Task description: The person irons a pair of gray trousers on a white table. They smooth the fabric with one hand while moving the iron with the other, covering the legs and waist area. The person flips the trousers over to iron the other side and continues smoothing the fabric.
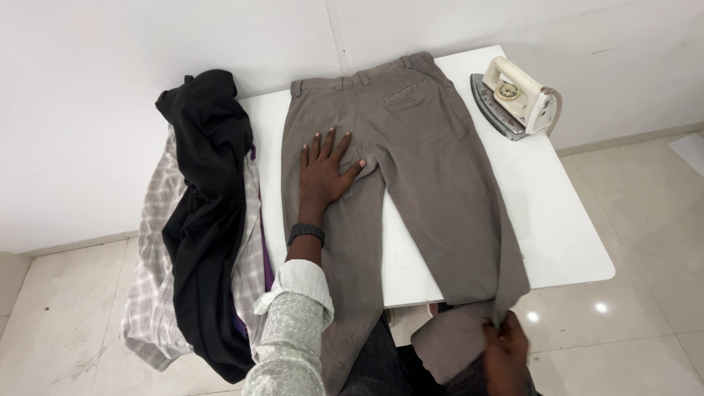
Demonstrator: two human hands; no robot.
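Five spread fingers (328, 147) on trousers (411, 147)

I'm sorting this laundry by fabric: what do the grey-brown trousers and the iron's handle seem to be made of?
The grey-brown trousers look like matte woven cotton twill or similar: no sheen, soft creases, stitched back pocket. The left hand lies flat on them; the right hand pinches one leg's hem. The iron's handle looks like glossy cream plastic, its soleplate dull grey metal.

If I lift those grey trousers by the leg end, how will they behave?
Probably floppy: the trousers lie flat and the leg folds at the right hand. Likely to drag, since the left hand presses them down.
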